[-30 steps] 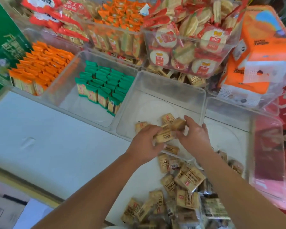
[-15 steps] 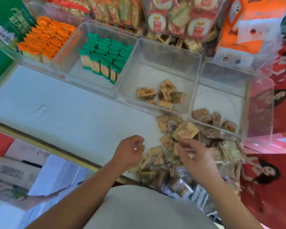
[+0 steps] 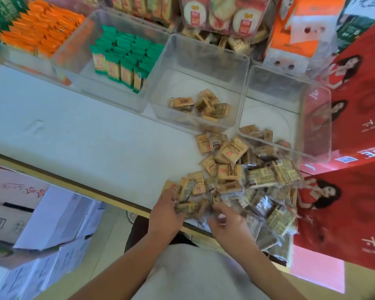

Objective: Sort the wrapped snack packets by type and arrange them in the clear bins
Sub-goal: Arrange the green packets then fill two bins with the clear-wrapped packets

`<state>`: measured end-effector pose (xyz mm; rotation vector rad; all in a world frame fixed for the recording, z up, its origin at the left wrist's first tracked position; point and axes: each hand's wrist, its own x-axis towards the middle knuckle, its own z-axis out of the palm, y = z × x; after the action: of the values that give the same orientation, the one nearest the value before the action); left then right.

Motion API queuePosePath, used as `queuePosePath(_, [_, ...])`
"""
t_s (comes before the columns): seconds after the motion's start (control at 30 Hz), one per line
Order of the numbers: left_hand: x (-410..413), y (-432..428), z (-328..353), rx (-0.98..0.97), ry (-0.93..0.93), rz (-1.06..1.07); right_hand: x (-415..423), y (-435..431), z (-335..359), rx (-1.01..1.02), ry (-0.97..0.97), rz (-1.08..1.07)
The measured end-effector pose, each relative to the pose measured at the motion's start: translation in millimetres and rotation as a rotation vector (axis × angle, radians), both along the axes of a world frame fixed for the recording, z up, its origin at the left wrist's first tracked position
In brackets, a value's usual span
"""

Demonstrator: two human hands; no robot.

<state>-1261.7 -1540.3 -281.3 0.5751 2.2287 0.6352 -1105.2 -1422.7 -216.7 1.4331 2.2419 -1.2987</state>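
A loose pile of wrapped snack packets (image 3: 236,180), tan ones and darker clear-wrapped ones, lies on the white tabletop (image 3: 85,137) at its near edge. My left hand (image 3: 167,215) is at the pile's near left corner and its fingers curl round a tan packet (image 3: 185,207). My right hand (image 3: 227,226) is beside it, fingers curled in among clear wrappers; blur hides whether it holds one. The middle clear bin (image 3: 204,48) holds several tan packets (image 3: 206,105). A few packets (image 3: 256,132) lie at the near wall of the right clear bin (image 3: 290,87).
Green packets (image 3: 126,57) stand in rows in a clear bin on the left, with orange packets (image 3: 39,31) in the bin beyond. Stacked bins of round snacks (image 3: 217,16) and an orange box (image 3: 299,31) stand behind. Red cartons (image 3: 355,118) border the right; cardboard boxes (image 3: 41,217) sit on the floor.
Both hands left the middle bin, where the tan packets now lie, and came back to the near edge of the pile. The view tilted down.
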Motion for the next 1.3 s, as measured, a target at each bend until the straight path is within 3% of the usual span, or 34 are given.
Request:
queuePosePath(0.27, [12,-9,-1,0.201,-0.255,0.299,-25,-13,-19,-0.03,-0.122,0.093])
queuePosePath(0.4, [16,-4,-3,0.263,-0.38,0.44,-28,-13,-28,0.129,-0.27,0.333])
queuePosePath(0.6, [5,1,-4,0.174,-0.351,0.196,-45,-11,-33,0.232,-0.448,0.428])
queuePosePath(0.67, [2,1,-4,0.101,-0.293,0.136,-42,-10,-33,0.201,-0.397,0.36])
queuePosePath(0.73, [-2,-2,-2,0.06,-0.245,0.116,-35,-5,-29,0.165,-0.229,0.234])
queuePosePath(0.9, [-26,-22,19,0.17,-0.264,0.18,-23,11,-3,-0.059,0.06,-0.124])
queuePosePath(1.03, [-50,-24,45,0.283,-0.134,0.13,-30,24,12,-0.236,0.159,-0.37])
queuePosePath(1.13, [-54,-12,38,0.368,0.105,0.054,-37,31,12,-0.3,0.167,-0.457])
queuePosePath(1.2, [-50,-3,21,0.304,0.249,-0.081,-44,31,9,-0.305,0.132,-0.47])
queuePosePath(1.3, [-41,4,-5,0.269,0.267,-0.197,-54,32,5,-0.293,0.106,-0.485])
